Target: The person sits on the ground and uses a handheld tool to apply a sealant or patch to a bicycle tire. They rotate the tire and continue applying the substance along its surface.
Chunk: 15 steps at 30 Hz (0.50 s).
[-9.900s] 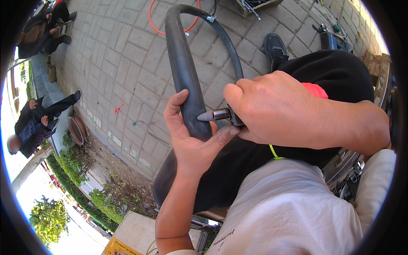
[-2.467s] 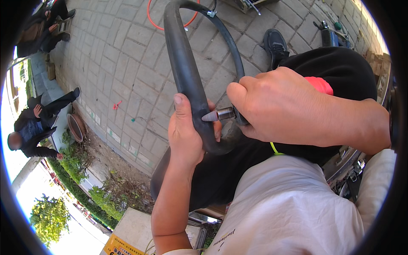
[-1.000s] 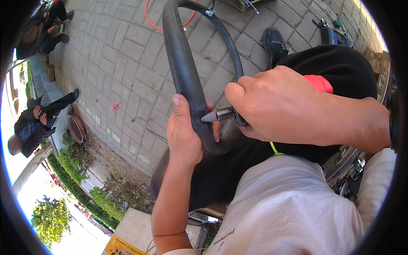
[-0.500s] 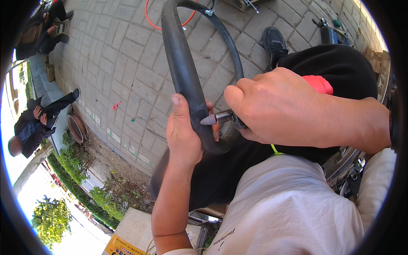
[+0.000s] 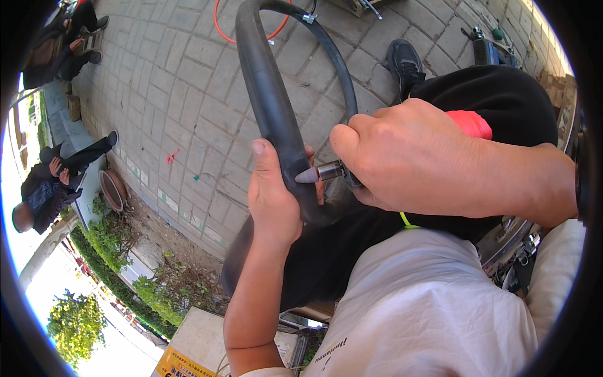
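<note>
A black rubber inner tube [image 5: 267,81] loops up from my lap, with a metal valve [image 5: 308,19] at its far side. My left hand [image 5: 274,195] is closed around its near part, thumb on top and fingertips showing on the far side. Closed in a fist, my right hand [image 5: 402,157] grips a rotary grinder [image 5: 329,170], whose body is mostly hidden by the hand. The grinder's pale cone-shaped tip [image 5: 306,176] rests against the tube beside my left thumb. Something pink-red [image 5: 471,124] shows behind my right wrist.
An orange hose [image 5: 217,24] curls on the paving behind the tube. A blue tool [image 5: 487,50] lies at the far right, past my black shoe [image 5: 405,63]. Two seated people [image 5: 47,182] are at the left, near a round brown pot [image 5: 113,190] and plants.
The tube and my left hand have shifted very slightly. The grinder's tip stays against the rubber, and my right hand has barely moved.
</note>
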Tool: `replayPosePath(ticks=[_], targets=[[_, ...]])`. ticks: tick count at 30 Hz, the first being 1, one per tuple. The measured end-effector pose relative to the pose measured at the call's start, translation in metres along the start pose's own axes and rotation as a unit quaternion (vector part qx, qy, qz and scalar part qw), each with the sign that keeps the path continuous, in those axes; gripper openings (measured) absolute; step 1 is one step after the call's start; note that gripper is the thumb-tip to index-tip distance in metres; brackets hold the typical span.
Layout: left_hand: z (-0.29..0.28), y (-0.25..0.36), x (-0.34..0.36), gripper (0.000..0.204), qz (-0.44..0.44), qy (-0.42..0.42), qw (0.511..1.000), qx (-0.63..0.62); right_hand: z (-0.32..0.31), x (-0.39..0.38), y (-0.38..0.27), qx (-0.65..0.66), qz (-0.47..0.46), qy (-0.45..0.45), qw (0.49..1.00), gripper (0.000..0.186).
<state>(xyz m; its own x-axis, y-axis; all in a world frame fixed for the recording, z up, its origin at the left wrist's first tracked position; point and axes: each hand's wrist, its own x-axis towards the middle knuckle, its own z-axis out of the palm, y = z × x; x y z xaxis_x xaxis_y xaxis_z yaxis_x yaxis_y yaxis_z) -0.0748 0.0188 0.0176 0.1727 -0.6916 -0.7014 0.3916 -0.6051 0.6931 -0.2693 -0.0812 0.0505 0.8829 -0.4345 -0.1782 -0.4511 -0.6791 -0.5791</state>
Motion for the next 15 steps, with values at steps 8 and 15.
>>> replayPosePath(ticks=[8, 15], targets=[[0.0010, 0.0001, -0.0011, 0.074, 0.008, 0.009, 0.999, 0.035, -0.0012, 0.0007, -0.0012, -0.019, 0.012, -0.010, 1.000, 0.037], [0.0019, -0.0013, -0.0031, 0.075, 0.019, 0.004, 0.998, 0.066, -0.0037, 0.0016, -0.0005, -0.014, 0.016, -0.017, 1.000, 0.037]])
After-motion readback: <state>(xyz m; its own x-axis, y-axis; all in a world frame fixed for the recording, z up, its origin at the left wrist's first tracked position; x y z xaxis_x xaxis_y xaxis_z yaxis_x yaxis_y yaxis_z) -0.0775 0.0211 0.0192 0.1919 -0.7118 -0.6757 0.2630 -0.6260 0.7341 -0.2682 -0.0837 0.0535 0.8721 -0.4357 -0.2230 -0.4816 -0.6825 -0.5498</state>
